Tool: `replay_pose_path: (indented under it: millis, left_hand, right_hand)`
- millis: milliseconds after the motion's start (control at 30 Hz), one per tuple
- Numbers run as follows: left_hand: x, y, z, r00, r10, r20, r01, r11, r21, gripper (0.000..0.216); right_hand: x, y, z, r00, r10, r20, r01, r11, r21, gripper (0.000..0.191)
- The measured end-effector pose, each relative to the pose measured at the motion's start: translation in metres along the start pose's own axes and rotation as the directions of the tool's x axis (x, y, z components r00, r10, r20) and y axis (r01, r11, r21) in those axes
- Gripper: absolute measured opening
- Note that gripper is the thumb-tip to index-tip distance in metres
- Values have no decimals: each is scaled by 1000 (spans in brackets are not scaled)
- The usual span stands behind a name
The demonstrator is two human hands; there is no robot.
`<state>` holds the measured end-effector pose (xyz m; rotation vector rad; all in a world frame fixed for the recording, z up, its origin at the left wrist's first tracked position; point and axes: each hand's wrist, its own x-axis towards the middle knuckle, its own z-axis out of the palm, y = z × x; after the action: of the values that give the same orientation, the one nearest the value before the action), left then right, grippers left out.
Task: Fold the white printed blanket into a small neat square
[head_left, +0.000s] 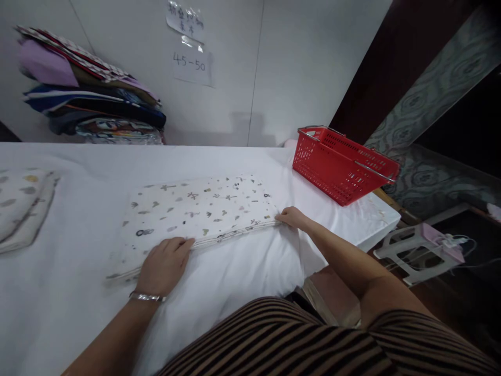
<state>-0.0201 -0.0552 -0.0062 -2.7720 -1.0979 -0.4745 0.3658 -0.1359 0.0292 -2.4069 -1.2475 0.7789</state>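
A folded white cloth with small printed motifs [199,209] lies flat in the middle of the white-covered table [235,271]. My left hand [164,263] rests on the cloth's near edge at the left, fingers curled over the hem, a silver bracelet on the wrist. My right hand [291,216] pinches the cloth's near right corner with the fingers closed on the edge.
A red plastic basket [344,164] stands at the table's right end. A second folded patterned cloth [21,206] lies at the left edge. A stack of coloured fabrics [90,99] leans against the white wall, under paper notes [188,47]. A white stand [418,248] sits on the floor, right.
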Motion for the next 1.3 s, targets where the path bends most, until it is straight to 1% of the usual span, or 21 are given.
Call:
replay_pose_path:
  millis: [167,333,400,567,700,767,800,833,867,900,967,1000,1067,1133,1200,1300]
  left_hand:
    - [-1,0,1,1000,7,-30,-7,1000,8,34]
    - [-1,0,1,999,14,-32,-15,999,-30,32]
    - [-1,0,0,1000,10,-30,-11,1000,-30,32]
    - [-1,0,2,999,16,-34,-17,999,-37,33]
    - [0,0,2,1000,0,-14,0,999,-35,34]
    - [0,0,0,1000,-9,-2,9,999,-45,35]
    - [0,1,-1,1000,-13,2,13,998,-54,35]
    - [1,2,-3,1000,-17,5,17,998,-63,35]
    - [1,2,-4,1000,-20,7,21,997,-71,35]
    - [1,3,-6,1000,-23,9,23,997,-77,35]
    - [2,4,-8,999,-26,18,28,996,-85,37]
    - [3,5,-9,999,-27,25,29,996,-88,38]
    - [4,5,-9,999,-32,42,36,995,-92,41]
    - [4,5,-9,998,-42,52,46,995,-93,42]
    - [4,4,-7,998,-45,52,50,995,-91,43]
    - [4,4,-5,998,-43,45,47,994,-95,43]
  right_hand:
    - [4,1,1,997,59,52,-63,993,100,26]
    - [11,-2,-5,1000,27,-5,-26,980,197,18]
    - [12,-1,-5,999,34,-3,-33,978,205,19]
    - [11,4,0,996,66,63,-77,980,183,26]
    - [7,6,-1,996,53,68,-64,984,168,25]
    - [3,7,-2,1000,-25,-3,25,987,160,21]
    - [1,8,-2,993,-94,-70,103,984,144,18]
    - [-1,9,-2,973,-184,-140,201,973,113,15]
    - [-3,10,-2,939,-288,-190,305,950,65,11]
    - [-4,12,-1,897,-391,-206,402,916,9,8]
    - [-6,15,0,817,-555,-155,547,832,-96,9]
    - [-7,16,0,789,-603,-116,588,796,-144,11]
    - [-7,18,1,764,-641,-71,610,754,-244,15]
    - [-6,19,1,758,-651,-52,601,727,-333,16]
    - [-6,19,1,751,-660,-15,601,693,-398,16]
    - [-8,17,-1,728,-683,53,619,622,-479,19]
